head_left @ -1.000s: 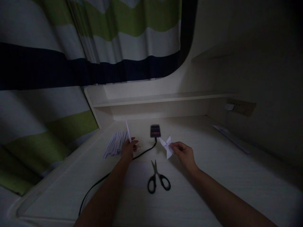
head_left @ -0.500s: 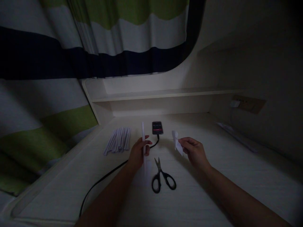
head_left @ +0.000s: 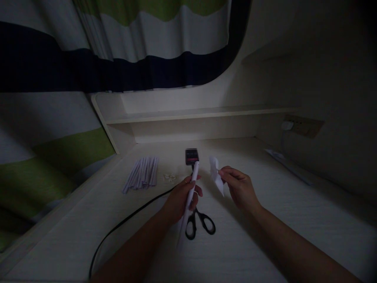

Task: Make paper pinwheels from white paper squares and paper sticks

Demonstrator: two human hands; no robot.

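Note:
My left hand (head_left: 179, 200) is closed around a long white paper tube (head_left: 191, 193), which leans with its top to the right. Between the thumb and fingers of my right hand (head_left: 240, 186) is a curled white paper strip (head_left: 216, 175), held above the desk. Black-handled scissors (head_left: 208, 224) lie on the desk below the hands, their blades partly hidden behind my left hand and the tube. A bundle of short rolled paper tubes (head_left: 141, 173) rests to the left. Small pale bits (head_left: 169, 178) lie between that bundle and my left hand.
A small black device (head_left: 191, 156) with a black cable (head_left: 126, 217) sits toward the back of the desk. Folded white paper (head_left: 287, 166) lies at the right. A shelf (head_left: 188, 114) runs along the back, and a plug (head_left: 287, 125) is in the wall socket.
My left hand has moved right and tilted the paper tube, which now crosses over the scissors' blades. The small pale bits have come into sight. My right hand still pinches the paper strip.

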